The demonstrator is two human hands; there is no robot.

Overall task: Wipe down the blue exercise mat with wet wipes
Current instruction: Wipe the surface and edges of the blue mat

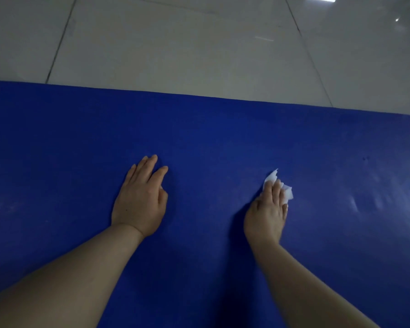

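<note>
Blue exercise mat (199, 129) flat beneath both hands, white wet wipe (273, 179) pressed onto it under right hand (266, 214) fingers, left hand (140, 204) flat with fingers together alongside, grey tiled floor (175, 48) beyond fingertips.

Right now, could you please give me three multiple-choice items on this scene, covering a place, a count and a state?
1. Where does the wet wipe lie?
A. under the right hand
B. under the left hand
C. on the tiled floor

2. How many wipes show?
A. one
B. two
C. three

3. How does the left hand lie on the blue mat?
A. flat
B. fisted
C. lifted off

Answers: 1 A, white corners stick out past its fingers; 2 A, only that wipe shows; 3 A, fingers straight, palm down.
</note>
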